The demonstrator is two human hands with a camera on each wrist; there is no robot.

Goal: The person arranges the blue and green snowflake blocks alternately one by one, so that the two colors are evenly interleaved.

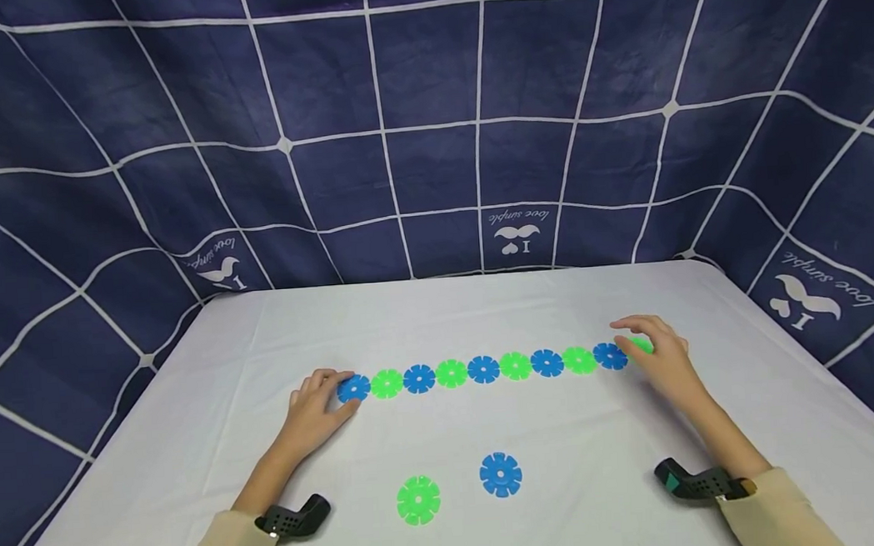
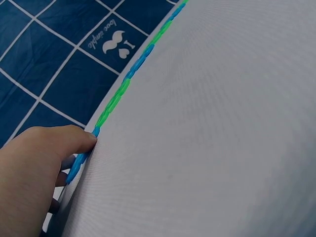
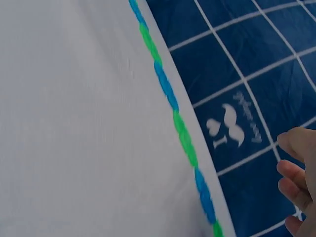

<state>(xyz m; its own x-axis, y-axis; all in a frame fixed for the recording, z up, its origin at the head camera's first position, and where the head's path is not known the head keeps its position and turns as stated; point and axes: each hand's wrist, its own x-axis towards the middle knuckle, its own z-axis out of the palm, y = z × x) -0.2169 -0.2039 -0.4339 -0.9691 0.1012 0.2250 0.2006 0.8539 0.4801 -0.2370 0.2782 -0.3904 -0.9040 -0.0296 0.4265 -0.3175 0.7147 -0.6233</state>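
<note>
A row of interlocking notched plastic discs, blue and green by turns, crosses the white table. My left hand (image 1: pixel 315 411) holds the blue disc (image 1: pixel 354 387) at its left end, thumb on the near edge and fingers on the far edge. The left wrist view shows that thumb (image 2: pixel 81 140) against the blue disc (image 2: pixel 75 168). Over the right end hovers my right hand (image 1: pixel 663 359), thumb and fingers apart, partly covering the last green disc (image 1: pixel 642 344). Seen from the right wrist, the right hand (image 3: pixel 298 177) is away from the row and holds nothing.
Two loose discs lie nearer to me on the white tablecloth (image 1: pixel 567 432): a green one (image 1: pixel 418 500) and a blue one (image 1: pixel 500 474). A dark blue curtain (image 1: pixel 431 173) with white grid lines hangs behind the table and along its sides.
</note>
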